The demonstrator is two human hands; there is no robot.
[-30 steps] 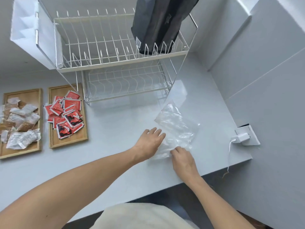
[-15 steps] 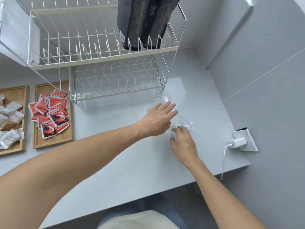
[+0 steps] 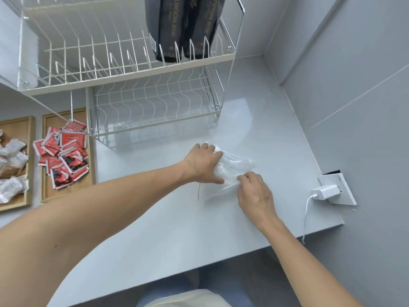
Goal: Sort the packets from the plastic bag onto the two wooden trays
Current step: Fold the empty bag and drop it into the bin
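- Head view: the red packets [image 3: 63, 155] lay heaped on the right wooden tray [image 3: 47, 194], and the pale clear packets [image 3: 12, 171] on the left wooden tray [image 3: 16, 203], so the sorting looked finished.
- The plastic bag [image 3: 235, 166] lay crumpled on the grey counter [image 3: 155, 218], well apart from the trays; no packet showed inside it.
- The left hand [image 3: 202, 163] was curled over the bag's near end, gripping it.
- The right hand [image 3: 254, 192] pinched the bag's lower edge with bent fingertips.
- Only tidying the bag seemed left.

Bag [image 3: 234, 167] on counter [image 3: 177, 218], right of both trays [image 3: 68, 191].
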